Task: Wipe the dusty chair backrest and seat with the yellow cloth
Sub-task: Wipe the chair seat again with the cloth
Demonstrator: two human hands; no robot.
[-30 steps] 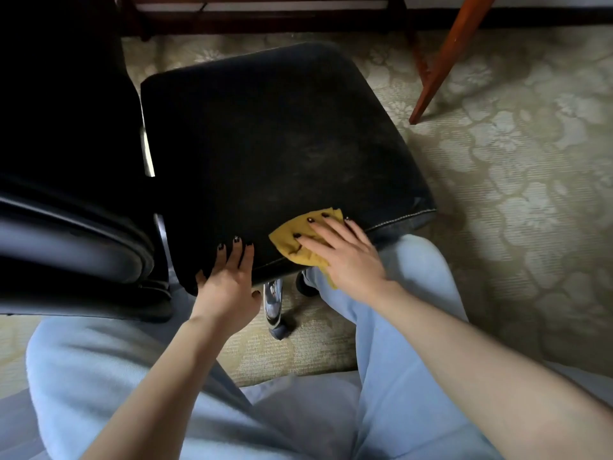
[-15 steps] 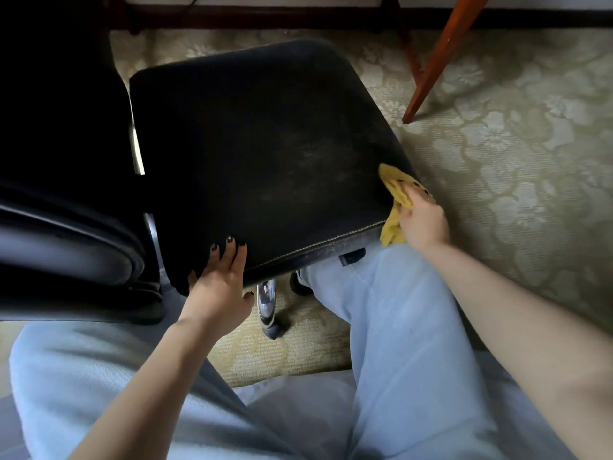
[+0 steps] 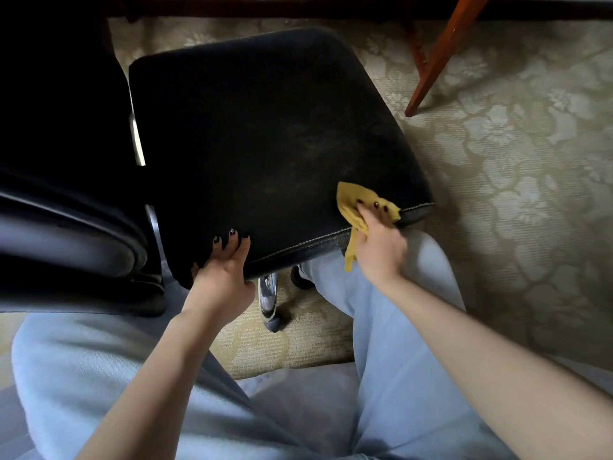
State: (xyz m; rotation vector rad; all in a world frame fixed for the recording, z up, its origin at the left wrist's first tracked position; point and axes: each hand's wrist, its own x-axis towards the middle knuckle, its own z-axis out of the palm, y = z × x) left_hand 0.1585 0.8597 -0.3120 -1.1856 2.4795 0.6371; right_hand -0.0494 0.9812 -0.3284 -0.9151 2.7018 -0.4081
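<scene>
1. Yellow fabric cloth [image 3: 351, 207]: likely light and limp, best held bunched; lies on the near right corner of the black padded chair seat [image 3: 265, 144].
2. My right hand [image 3: 378, 244] pinches it; my left hand [image 3: 222, 277] grips the seat edge.

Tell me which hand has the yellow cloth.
The right hand, gripping the yellow cloth at the near right corner of the seat. The left hand has no cloth; it holds the seat's front edge.
</scene>
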